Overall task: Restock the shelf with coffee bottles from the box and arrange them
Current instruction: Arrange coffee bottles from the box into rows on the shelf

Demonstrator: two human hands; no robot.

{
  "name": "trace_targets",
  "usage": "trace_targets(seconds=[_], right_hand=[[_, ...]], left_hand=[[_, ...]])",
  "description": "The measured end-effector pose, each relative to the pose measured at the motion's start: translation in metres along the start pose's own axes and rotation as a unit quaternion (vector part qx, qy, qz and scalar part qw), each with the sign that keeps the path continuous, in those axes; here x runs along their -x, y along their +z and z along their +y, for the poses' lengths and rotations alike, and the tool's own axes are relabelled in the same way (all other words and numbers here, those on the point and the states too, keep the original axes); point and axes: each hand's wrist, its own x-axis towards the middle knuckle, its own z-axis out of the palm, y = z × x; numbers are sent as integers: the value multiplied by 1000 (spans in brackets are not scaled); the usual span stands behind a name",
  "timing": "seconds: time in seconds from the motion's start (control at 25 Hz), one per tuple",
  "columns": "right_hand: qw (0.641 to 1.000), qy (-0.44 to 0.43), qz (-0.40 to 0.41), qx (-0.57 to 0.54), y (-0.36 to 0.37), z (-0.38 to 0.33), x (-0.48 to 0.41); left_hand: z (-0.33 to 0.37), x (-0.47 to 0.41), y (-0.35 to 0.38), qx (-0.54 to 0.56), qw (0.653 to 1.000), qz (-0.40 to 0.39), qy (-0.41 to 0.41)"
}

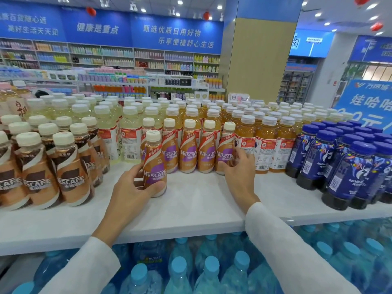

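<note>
A purple-labelled Nescafe coffee bottle [154, 164] stands on the white shelf [191, 209], and my left hand [135, 187] grips its lower body. Behind it runs a row of several matching purple-labelled Nescafe bottles [188, 153]. My right hand [238, 168] curls round the rightmost bottle of that row [226, 151], which stands upright on the shelf. The box is not in view.
Brown-labelled Nescafe bottles [65, 166] crowd the shelf's left. Yellow and orange drink bottles [265, 141] fill the back. Dark blue bottles [343, 166] stand at the right. Blue-capped water bottles [212, 270] lie below the shelf edge. Bare shelf lies between my arms.
</note>
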Motion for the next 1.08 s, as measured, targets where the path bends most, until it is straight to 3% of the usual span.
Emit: trace_targets(seconds=[1.08], right_hand=[[999,-12,5,34,2,3,-2]], left_hand=[[7,6,-4,22,999,21,-22]])
